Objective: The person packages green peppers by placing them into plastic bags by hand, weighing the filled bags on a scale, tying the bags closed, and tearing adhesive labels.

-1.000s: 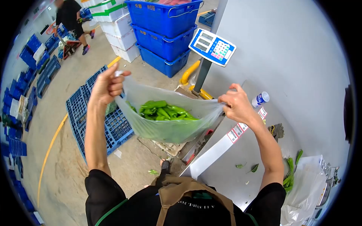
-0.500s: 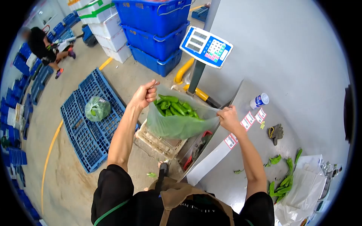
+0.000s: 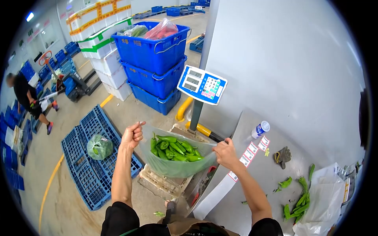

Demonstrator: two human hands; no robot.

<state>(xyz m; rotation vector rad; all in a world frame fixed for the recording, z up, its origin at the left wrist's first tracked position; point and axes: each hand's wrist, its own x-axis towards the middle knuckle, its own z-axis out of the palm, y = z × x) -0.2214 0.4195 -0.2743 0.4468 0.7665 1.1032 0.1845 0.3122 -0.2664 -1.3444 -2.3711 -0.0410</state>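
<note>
A clear greenish plastic bag (image 3: pixel 177 170) hangs stretched between my two hands, its mouth spread wide. Green peppers (image 3: pixel 173 147) lie in a heap inside it. My left hand (image 3: pixel 133 135) is closed on the bag's left edge, and my right hand (image 3: pixel 225 152) pinches the right edge. Under the bag is a worn beige crate-like platform (image 3: pixel 163 183), partly hidden by it. Behind the bag stands a scale display (image 3: pixel 202 85) on a post; its digits are too small to read surely.
On the metal table (image 3: pixel 260 188) at right are loose peppers (image 3: pixel 301 200), a glove (image 3: pixel 282 157), a label strip (image 3: pixel 246 157), a tub (image 3: pixel 260 129) and plastic bags (image 3: pixel 321 200). Left, a blue pallet (image 3: pixel 92 173) bears a bagged vegetable (image 3: pixel 99 147). Blue crates (image 3: pixel 151 59) stand behind; a person (image 3: pixel 29 96) walks far left.
The view has tilted upward, so the scale and crates sit lower in it. Both hands still grip the bag. The person at far left has moved, and a pallet jack shows more fully.
</note>
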